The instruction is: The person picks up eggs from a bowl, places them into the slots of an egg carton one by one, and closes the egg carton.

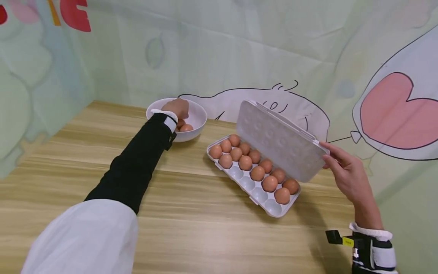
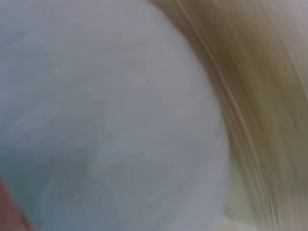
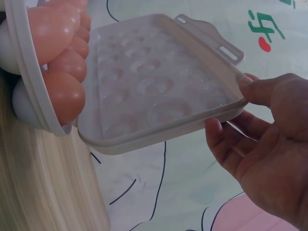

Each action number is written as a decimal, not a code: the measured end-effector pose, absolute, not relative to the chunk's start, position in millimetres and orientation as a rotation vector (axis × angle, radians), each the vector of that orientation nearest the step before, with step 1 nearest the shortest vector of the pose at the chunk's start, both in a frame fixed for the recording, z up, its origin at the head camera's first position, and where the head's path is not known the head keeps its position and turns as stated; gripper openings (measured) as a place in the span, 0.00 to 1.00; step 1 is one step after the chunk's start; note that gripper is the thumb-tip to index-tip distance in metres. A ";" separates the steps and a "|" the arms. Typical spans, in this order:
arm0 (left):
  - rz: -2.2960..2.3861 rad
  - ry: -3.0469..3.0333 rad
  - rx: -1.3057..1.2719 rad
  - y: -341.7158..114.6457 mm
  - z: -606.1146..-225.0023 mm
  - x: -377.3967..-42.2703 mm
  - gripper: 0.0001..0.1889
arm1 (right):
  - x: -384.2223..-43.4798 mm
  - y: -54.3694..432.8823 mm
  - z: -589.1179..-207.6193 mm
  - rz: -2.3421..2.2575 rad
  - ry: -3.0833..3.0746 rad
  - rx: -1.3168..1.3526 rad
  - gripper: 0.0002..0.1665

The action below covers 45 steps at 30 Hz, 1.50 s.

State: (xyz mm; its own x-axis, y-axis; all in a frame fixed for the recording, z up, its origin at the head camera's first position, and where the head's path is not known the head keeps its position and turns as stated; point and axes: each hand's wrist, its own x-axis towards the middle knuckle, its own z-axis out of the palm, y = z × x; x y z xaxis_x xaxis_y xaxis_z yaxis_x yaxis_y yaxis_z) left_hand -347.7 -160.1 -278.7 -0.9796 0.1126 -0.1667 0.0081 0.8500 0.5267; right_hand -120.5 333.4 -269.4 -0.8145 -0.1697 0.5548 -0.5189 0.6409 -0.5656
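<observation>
My left hand (image 1: 176,107) reaches down into a white bowl (image 1: 201,118) at the back of the table. Its fingertips are hidden, so what they hold is not visible. Brown eggs (image 1: 186,128) lie in the bowl beside it. The bowl's blurred pale wall (image 2: 120,106) fills much of the left wrist view. To the right stands a white egg carton (image 1: 247,183) with brown eggs (image 1: 257,173) in many cups; several cups along the front row are bare. With thumb and fingers, my right hand (image 1: 350,175) pinches the corner of its raised lid (image 3: 144,86).
Everything stands on a wood-grain table (image 1: 205,236). A pale green printed cloth (image 1: 222,45) hangs right behind the bowl and the carton. The carton's lid tilts back towards that cloth.
</observation>
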 end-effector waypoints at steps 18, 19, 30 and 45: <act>1.133 2.822 0.493 -163.5 -226.7 -353.5 0.26 | -116.7 342.6 -266.9 0.954 -2.426 0.498 0.23; 1.188 2.796 0.511 -162.8 -221.8 -349.3 0.26 | -117.0 342.5 -266.5 0.951 -2.421 0.501 0.23; 1.505 2.565 0.806 -132.0 -169.9 -287.8 0.28 | -126.8 336.0 -268.2 1.007 -2.397 0.535 0.23; 1.728 2.376 0.957 -76.2 -179.9 -212.7 0.19 | -163.9 322.2 -268.5 1.021 -2.431 0.568 0.23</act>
